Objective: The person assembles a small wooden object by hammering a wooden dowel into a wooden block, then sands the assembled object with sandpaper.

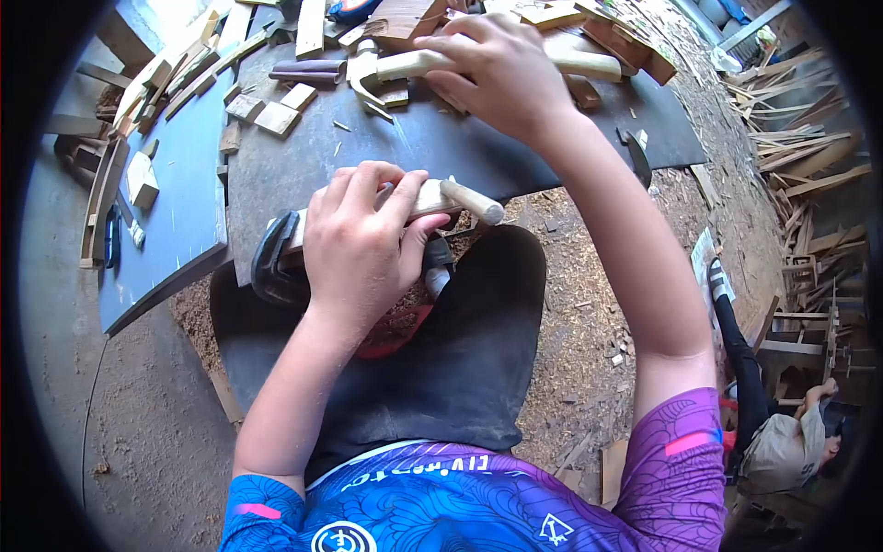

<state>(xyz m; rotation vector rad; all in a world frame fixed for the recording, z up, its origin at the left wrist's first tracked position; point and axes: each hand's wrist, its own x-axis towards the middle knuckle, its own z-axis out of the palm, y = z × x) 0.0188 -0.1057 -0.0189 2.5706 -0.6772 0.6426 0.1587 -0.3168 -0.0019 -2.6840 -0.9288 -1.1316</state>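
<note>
My left hand (361, 235) is closed over a pale wooden piece (430, 197) at the bench's near edge, fingers on top and thumb along the near side. A short round wooden peg (474, 202) sticks out at that piece's right end. By my left wrist, a dark clamp (274, 262) grips the bench edge. Farther back, my right hand (501, 78) is around the pale handle of a hammer (401, 65), thumb below and fingers above. The hammer's head lies toward the left, its claw pointing at me. My palm hides part of the handle.
Small wood blocks (277, 118) and dark chisel-like handles (307, 71) lie on the dark bench (405, 138). Another clamp (636, 158) is at its right edge. Wood shavings cover the floor (589, 276). A person (782, 451) sits at the far right near stacked wood strips (809, 156).
</note>
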